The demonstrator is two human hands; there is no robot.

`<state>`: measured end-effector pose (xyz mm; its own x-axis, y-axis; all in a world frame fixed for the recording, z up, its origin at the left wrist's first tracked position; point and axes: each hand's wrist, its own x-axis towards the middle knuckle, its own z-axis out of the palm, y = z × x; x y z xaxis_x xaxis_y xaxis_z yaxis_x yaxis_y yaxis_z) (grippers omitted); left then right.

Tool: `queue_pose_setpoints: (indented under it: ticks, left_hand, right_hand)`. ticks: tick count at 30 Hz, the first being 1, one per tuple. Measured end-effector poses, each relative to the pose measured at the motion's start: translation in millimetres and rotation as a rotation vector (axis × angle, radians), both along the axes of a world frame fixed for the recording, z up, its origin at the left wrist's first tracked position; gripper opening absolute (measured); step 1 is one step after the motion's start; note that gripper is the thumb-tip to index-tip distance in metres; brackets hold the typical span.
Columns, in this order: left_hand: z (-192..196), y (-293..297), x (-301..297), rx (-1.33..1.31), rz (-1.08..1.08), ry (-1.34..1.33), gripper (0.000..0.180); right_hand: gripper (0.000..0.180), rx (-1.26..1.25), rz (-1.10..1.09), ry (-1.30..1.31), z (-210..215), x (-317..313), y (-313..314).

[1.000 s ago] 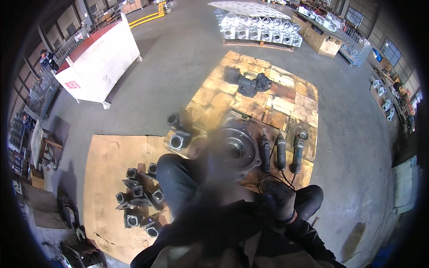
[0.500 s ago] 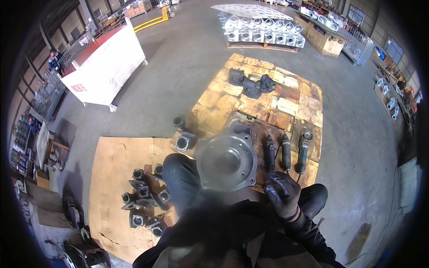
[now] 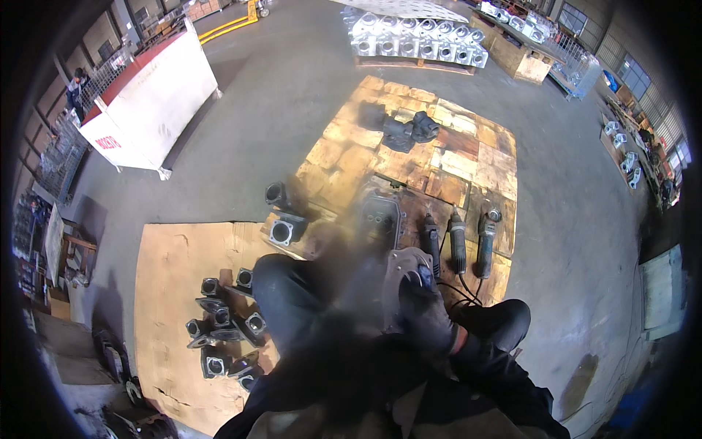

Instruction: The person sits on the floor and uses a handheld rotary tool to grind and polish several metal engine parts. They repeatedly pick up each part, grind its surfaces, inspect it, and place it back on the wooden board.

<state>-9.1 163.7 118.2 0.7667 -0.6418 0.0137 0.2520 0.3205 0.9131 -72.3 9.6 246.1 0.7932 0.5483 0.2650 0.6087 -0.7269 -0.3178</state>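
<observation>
A grey metal housing (image 3: 395, 285) is tilted on its side above my lap, its flanged opening turned to the right. My right hand (image 3: 428, 316), in a dark glove, grips it at the opening, the fingers partly inside the rim. A blurred patch covers the left part of the housing, and my left hand cannot be seen. Just beyond lies a metal part with a rectangular rim (image 3: 383, 217), on a dark board. Right of it lie two dark power tools, a near one (image 3: 430, 238) and a middle one (image 3: 458, 245), and a teal angle grinder (image 3: 485, 245).
Dark cloths or gloves (image 3: 401, 132) lie on the wooden pallet (image 3: 329, 155). Several small flanged castings (image 3: 221, 317) rest on cardboard (image 3: 175, 274) at left; another casting (image 3: 281, 231) stands by my knee. Farther off are a white bin (image 3: 153, 102) and stacked castings (image 3: 417, 45).
The housing has turned from facing up to lying on its side. My right hand has moved left from beside the tools onto its opening. The whole view has shifted slightly.
</observation>
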Motion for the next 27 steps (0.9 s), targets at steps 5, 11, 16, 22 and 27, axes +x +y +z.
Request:
queue_pose_setpoints:
  ticks: [5,11,16,22,27]
  left_hand:
    - [-66,-11,24,-0.027,0.257,0.21,0.042]
    - [-157,2,44,-0.079,0.631,0.555,0.042]
    - [-203,-6,40,-0.125,0.706,0.697,0.043]
    - [-229,-27,32,-0.161,0.713,0.776,0.044]
    - [-238,-44,26,-0.192,0.711,0.793,0.044]
  right_hand:
    - [0.069,-0.022,-0.083,0.262,-17,34,-14]
    - [0.051,0.257,-0.288,0.129,-119,118,-19]
    - [0.045,-0.269,-0.262,0.504,-204,187,-13]
    - [0.04,-0.26,-0.14,0.283,-304,205,-24]
    - [0.04,-0.11,-0.147,0.004,-364,203,-36]
